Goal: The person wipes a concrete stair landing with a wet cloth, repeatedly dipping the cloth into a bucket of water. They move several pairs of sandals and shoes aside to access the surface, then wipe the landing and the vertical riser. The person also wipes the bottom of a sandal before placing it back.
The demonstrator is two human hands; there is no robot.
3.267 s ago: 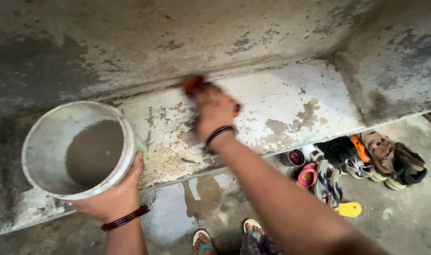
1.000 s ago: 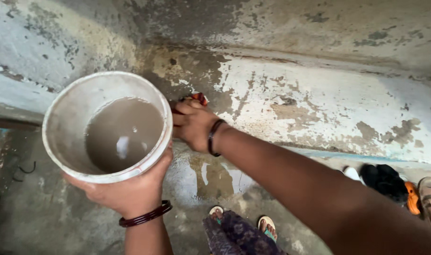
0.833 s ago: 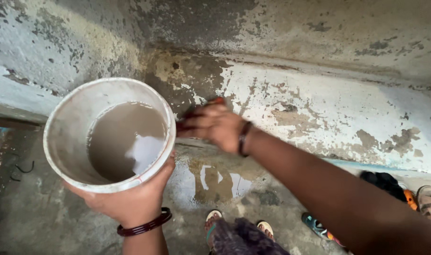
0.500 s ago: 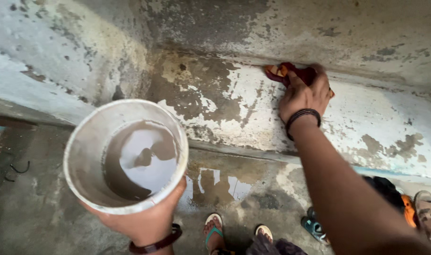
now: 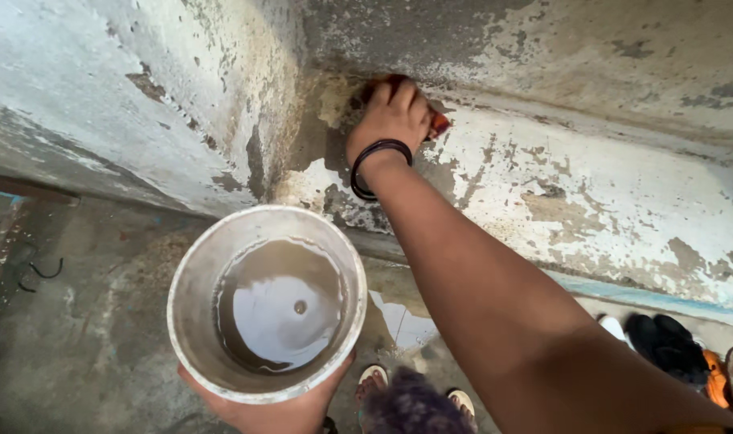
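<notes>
A white bucket is seen in the lower centre of the frame, half filled with muddy brown water; it is carried from below by the left hand, of which only the palm edge and some fingers curled under the base are visible (the grip itself is mostly hidden). With this much water the bucket is judged to be rather heavy and easy to spill; its wall looks stiff but wet, so it may be slippery, and support under the bottom seems the safest hold. In the upper centre, the right hand is pressed flat on a small red object against the stained wall near the corner; the fingers are closed over it. Sandals are seen at the lower right, on the wet floor.
</notes>
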